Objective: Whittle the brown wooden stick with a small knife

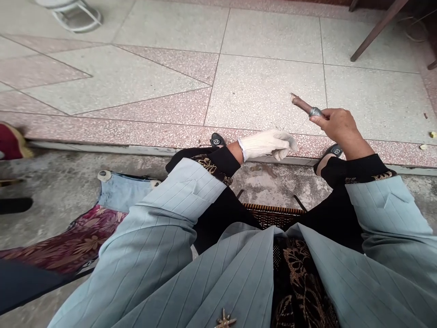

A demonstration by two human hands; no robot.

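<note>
My right hand (341, 125) is bare and closed around a short brown stick (301, 105), which points up and to the left. Thin grey wire (315, 111) is wound in a coil around the stick, right beside my thumb. A fine strand runs down from the coil toward my left hand (268, 143). That hand wears a white knitted glove, and its fingers are curled together where the strand meets them. Their exact grip on the strand is partly hidden by the glove.
I sit on a woven chair (273, 214) at a raised tiled floor (269, 91). A cloth bag (118, 191) lies at left. A white stool (77, 16) stands at far left, and a brown furniture leg (375, 32) at far right. Another person's red shoe (10, 141) shows at the left edge.
</note>
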